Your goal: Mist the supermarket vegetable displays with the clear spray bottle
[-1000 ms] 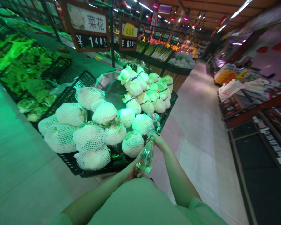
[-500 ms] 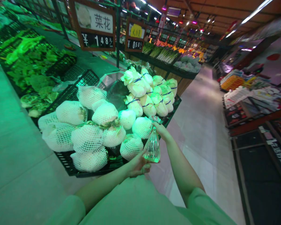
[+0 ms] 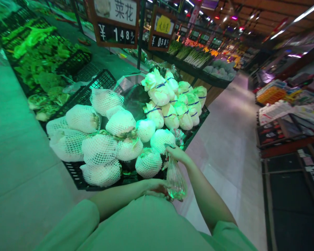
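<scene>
A clear plastic bag hangs in front of my body, gathered narrow at its top and rounded at the bottom. Whatever is in it I cannot make out; green light glints low inside. My right hand pinches the gathered neck. Against the bag's lower left side is my left hand, curled under it with some fingers hidden behind the plastic. Just beyond my right hand sits a cauliflower in white foam netting. Several more netted heads lie to the left.
A black crate holds the netted heads and pale Chinese cabbages tied with blue bands. Price signs stand above. Leafy greens fill crates at left. A shelf of goods is across the aisle floor.
The bag and both hands have come lower in view. My right hand still grips the neck, and my left hand has shifted to the bag's lower side. The view has tilted slightly.
</scene>
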A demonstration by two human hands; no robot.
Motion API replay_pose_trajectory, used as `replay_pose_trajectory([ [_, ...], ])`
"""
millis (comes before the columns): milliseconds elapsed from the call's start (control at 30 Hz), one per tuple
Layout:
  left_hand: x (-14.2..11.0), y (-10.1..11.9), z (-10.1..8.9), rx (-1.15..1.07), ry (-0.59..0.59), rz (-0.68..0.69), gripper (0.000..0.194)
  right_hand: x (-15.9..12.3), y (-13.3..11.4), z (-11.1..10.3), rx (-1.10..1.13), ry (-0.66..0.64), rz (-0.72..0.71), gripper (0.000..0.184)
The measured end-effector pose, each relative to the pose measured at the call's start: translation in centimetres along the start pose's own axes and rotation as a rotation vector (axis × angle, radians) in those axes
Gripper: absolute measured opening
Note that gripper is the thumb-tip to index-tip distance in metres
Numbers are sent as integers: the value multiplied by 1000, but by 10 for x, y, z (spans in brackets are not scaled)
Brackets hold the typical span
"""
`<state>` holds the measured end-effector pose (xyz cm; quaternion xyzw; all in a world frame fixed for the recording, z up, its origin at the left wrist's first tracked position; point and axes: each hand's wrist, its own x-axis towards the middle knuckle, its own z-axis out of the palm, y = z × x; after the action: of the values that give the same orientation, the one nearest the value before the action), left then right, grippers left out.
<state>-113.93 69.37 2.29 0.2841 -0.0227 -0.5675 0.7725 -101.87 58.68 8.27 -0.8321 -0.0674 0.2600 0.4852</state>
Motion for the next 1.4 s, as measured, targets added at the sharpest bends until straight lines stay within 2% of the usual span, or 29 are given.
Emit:
replay_pose_trajectory([
  [67, 1, 0, -4, -35, -33, -62, 30, 3, 1, 4, 4, 3, 3, 20],
  [133, 1, 3, -6, -83, -38, -63, 36, 9, -2, 2, 8, 42, -12, 20],
  [267, -1, 12, -8, -181, -5, 19, 50, 25, -20, -10, 13, 128, -96, 18],
  [367, -6, 20, -9, -242, 23, 100, 50, 37, -37, -12, 36, 58, -153, 19],
  [567, -15, 32, -8, -337, 23, 227, 57, 61, -65, 10, -39, -47, -148, 22],
  [667, -19, 36, -8, -379, 21, 285, 55, 70, -75, 20, -63, -58, -141, 23],
  [867, -23, 37, -5, -485, -11, 312, 50, 73, -87, 30, -144, -28, -199, 22],
  [1067, -26, 27, -6, -425, -18, 226, 45, 61, -79, 44, -197, -100, -246, 23],
  [1167, -25, 13, -14, -376, -5, 181, 43, 46, -66, 47, -131, -40, -213, 21],
  [1300, -23, -5, -21, -303, -2, 77, 38, 11, -43, 43, 87, 74, -138, 22],
  [1400, -17, -17, -23, -245, -27, -42, 36, -19, -25, 43, 353, 64, -67, 21],
])
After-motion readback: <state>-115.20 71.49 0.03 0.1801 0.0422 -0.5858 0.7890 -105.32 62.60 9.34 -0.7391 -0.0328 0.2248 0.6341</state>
